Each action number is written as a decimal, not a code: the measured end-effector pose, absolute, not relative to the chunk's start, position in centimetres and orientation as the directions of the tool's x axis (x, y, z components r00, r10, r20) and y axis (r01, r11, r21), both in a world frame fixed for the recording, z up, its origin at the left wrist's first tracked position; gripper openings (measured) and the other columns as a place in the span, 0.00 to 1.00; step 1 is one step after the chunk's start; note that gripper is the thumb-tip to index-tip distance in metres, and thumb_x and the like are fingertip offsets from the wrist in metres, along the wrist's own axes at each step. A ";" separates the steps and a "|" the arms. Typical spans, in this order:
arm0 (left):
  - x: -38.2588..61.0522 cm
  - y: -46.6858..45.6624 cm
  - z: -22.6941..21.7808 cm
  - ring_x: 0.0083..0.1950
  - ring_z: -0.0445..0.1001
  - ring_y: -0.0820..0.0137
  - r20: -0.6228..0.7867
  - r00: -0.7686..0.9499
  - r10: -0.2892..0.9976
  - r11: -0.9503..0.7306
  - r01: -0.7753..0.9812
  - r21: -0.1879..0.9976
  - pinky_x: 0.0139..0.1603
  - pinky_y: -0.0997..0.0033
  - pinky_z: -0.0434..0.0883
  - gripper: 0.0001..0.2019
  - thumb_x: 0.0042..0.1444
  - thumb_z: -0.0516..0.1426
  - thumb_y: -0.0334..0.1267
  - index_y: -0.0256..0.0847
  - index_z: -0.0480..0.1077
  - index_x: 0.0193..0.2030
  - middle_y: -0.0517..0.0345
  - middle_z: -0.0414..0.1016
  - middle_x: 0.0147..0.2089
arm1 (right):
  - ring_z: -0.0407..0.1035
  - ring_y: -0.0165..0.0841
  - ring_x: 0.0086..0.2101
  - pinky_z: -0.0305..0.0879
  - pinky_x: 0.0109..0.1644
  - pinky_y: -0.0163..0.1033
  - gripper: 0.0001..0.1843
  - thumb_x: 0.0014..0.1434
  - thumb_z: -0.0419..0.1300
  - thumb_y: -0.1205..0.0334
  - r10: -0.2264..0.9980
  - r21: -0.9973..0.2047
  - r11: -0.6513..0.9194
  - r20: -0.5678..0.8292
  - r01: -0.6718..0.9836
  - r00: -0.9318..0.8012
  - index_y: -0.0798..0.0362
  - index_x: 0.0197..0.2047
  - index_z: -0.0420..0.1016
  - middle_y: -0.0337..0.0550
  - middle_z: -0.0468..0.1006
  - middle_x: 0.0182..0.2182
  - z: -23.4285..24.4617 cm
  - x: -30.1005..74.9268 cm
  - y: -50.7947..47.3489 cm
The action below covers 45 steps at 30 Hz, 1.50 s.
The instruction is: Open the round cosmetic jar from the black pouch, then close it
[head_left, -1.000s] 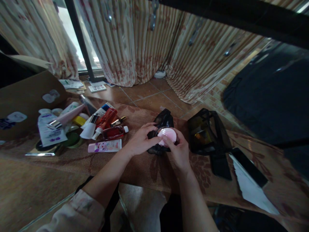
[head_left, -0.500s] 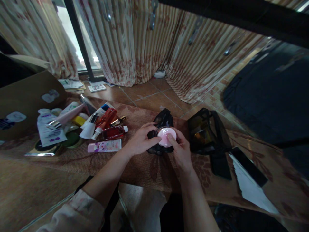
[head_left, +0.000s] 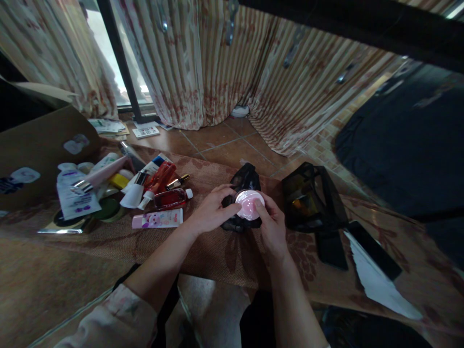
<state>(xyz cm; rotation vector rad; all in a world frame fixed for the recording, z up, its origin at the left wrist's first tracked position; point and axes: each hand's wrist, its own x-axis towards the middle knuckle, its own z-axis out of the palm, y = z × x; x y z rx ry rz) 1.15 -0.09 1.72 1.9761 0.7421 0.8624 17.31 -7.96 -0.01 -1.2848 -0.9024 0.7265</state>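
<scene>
Between my two hands is a round, shiny pink case (head_left: 249, 205), like a compact, its glossy lid facing up. My right hand (head_left: 272, 223) grips its right side, thumb on top and fingers around the edge. My left hand (head_left: 216, 209) holds the left edge, with the thumb against the rim and fingers curved behind. Under and behind the case lies a crumpled black mesh bag (head_left: 247, 177) on the patterned cloth. The undersides of the fingers are hidden.
To the left lie a pink tube (head_left: 157, 219), a bottle of red liquid (head_left: 172, 198) and several other cosmetics beside a cardboard box (head_left: 43, 154). On the right stand a black mesh basket (head_left: 308, 195), two dark phones (head_left: 375, 249) and torn white paper (head_left: 380, 280). Striped curtains (head_left: 217, 63) hang behind.
The pink case has tilted slightly, so the light reflects differently from its lid. Both hands stay nearly in place, with the right thumb shifted a little.
</scene>
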 end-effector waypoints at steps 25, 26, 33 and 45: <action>1.0 0.1 1.6 0.61 0.70 0.59 0.277 0.570 0.773 -0.455 0.195 0.869 0.65 0.55 0.64 0.10 0.57 0.57 0.40 0.41 0.73 0.44 0.49 0.74 0.56 | 0.74 0.41 0.48 0.69 0.54 0.48 0.26 0.50 0.66 0.60 0.861 -0.973 0.161 0.222 0.168 0.458 0.49 0.54 0.75 0.44 0.80 0.49 0.9 16.8 -8.6; 1.0 0.1 1.6 0.61 0.70 0.59 0.278 0.571 0.772 -0.455 0.193 0.869 0.65 0.55 0.64 0.11 0.57 0.57 0.40 0.40 0.73 0.44 0.48 0.74 0.56 | 0.74 0.41 0.48 0.69 0.54 0.49 0.27 0.50 0.66 0.61 0.863 -0.974 0.159 0.218 0.164 0.457 0.49 0.55 0.75 0.45 0.80 0.50 0.9 16.8 -8.6; 1.0 0.1 1.6 0.62 0.69 0.59 0.285 0.569 0.771 -0.456 0.181 0.871 0.65 0.55 0.63 0.10 0.57 0.57 0.40 0.40 0.73 0.42 0.47 0.73 0.56 | 0.74 0.41 0.46 0.70 0.52 0.49 0.28 0.50 0.67 0.59 0.864 -0.970 0.147 0.221 0.193 0.453 0.50 0.55 0.74 0.46 0.80 0.48 0.7 17.0 -8.5; 1.1 0.1 1.7 0.60 0.71 0.60 0.308 0.573 0.760 -0.470 0.155 0.869 0.64 0.55 0.65 0.09 0.56 0.59 0.40 0.41 0.74 0.42 0.48 0.74 0.55 | 0.74 0.40 0.45 0.69 0.52 0.48 0.26 0.50 0.66 0.60 0.857 -0.973 0.131 0.208 0.190 0.471 0.50 0.54 0.74 0.46 0.80 0.48 0.8 16.8 -8.5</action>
